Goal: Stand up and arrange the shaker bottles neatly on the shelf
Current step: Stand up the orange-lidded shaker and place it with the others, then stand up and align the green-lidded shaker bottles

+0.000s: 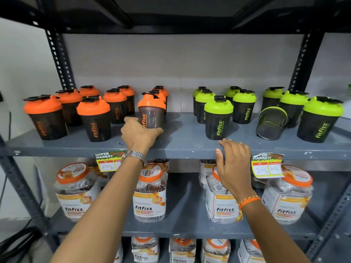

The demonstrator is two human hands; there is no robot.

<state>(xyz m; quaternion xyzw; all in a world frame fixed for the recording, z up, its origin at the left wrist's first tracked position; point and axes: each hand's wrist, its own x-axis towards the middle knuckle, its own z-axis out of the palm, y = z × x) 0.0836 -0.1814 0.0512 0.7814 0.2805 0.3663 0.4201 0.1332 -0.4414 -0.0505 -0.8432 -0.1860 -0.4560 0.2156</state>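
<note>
Your left hand (139, 134) is gripping the base of an orange-lidded bottle (151, 111), its fingers wrapping the lower wall; the bottle is standing upright near the middle of the grey shelf (182, 147), lid up and long axis vertical. Your right hand (234, 164) is resting with fingers loosely curled over the shelf's front edge, holding nothing. Far right, a green-lidded bottle (270, 123) is lying on its side, base pointing toward you, apparently leaning against its neighbours.
</note>
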